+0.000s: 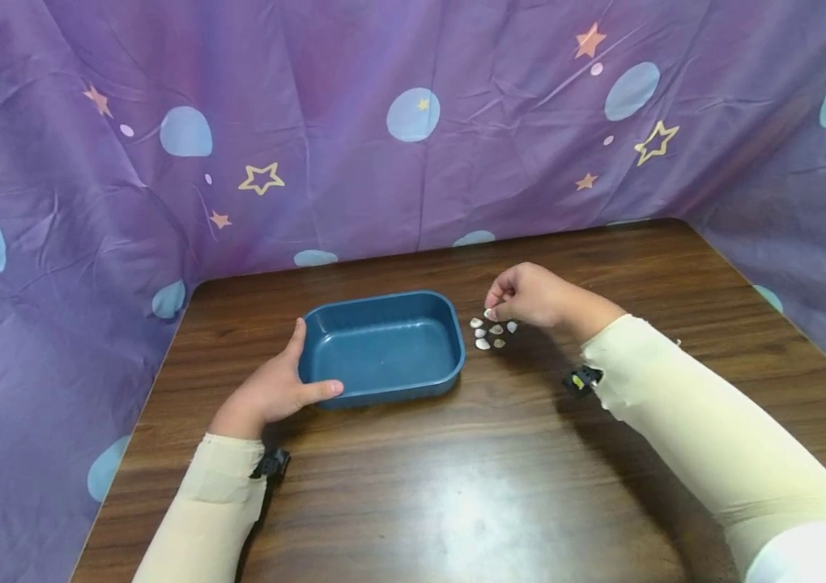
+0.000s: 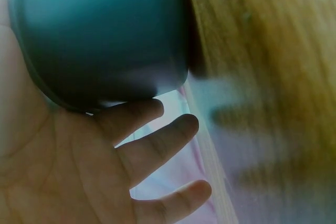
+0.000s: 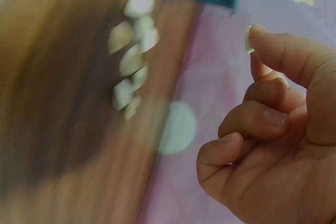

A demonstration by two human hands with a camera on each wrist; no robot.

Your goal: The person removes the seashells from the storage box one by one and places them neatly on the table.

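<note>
A blue rectangular plastic basin (image 1: pixel 384 356) stands on the table in the head view. My left hand (image 1: pixel 278 385) rests against its left end, thumb along the near rim and fingers stretched out. The left wrist view shows the palm (image 2: pixel 58 166) at the basin's rounded corner (image 2: pixel 105 40), the fingers spread straight beneath it. My right hand (image 1: pixel 533 295) pinches a small white seashell (image 3: pixel 248 39) between thumb and index finger, above the table. The other fingers curl into the palm. Under it lie several small pale seashells (image 1: pixel 482 343), just right of the basin.
The dark wood-grain table (image 1: pixel 413 486) carries the basin and shells. A purple curtain (image 1: pixel 355 162) with stars and planets hangs behind it and along both sides. Small black devices (image 1: pixel 270 463) are strapped at both wrists, over pale sleeves.
</note>
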